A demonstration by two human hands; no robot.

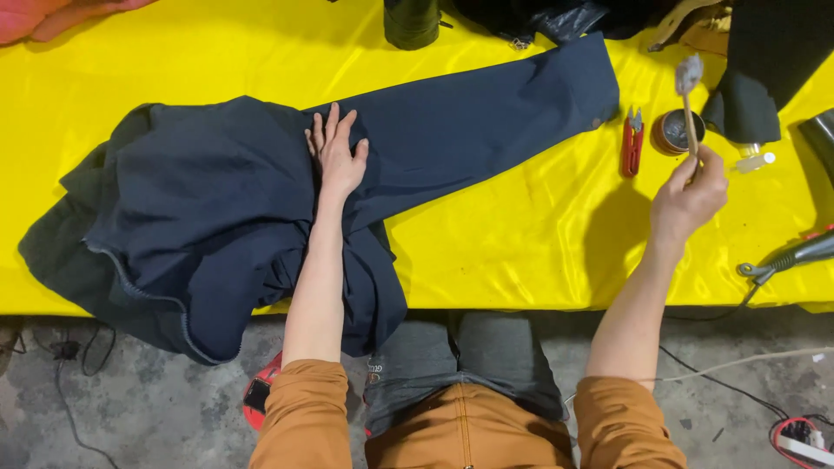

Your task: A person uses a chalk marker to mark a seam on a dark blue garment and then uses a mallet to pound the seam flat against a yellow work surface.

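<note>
Fingers point(334, 130) of the left hand point(337, 161) lie flat and slightly spread on the dark blue jacket point(261, 208), pressing it to the yellow table cover point(521, 226). Those of the right hand point(691, 195) are pinched around the stick of a small brush point(689, 74), its head raised above an open round tin point(676, 130) just beyond them. One sleeve already lies stretched out flat toward the tin; the rest of the garment sits bunched. No mark of brushing shows on the cloth yet. Counted: one jacket, one brush, one tin, one red snipper point(632, 143) beside the tin.
</note>
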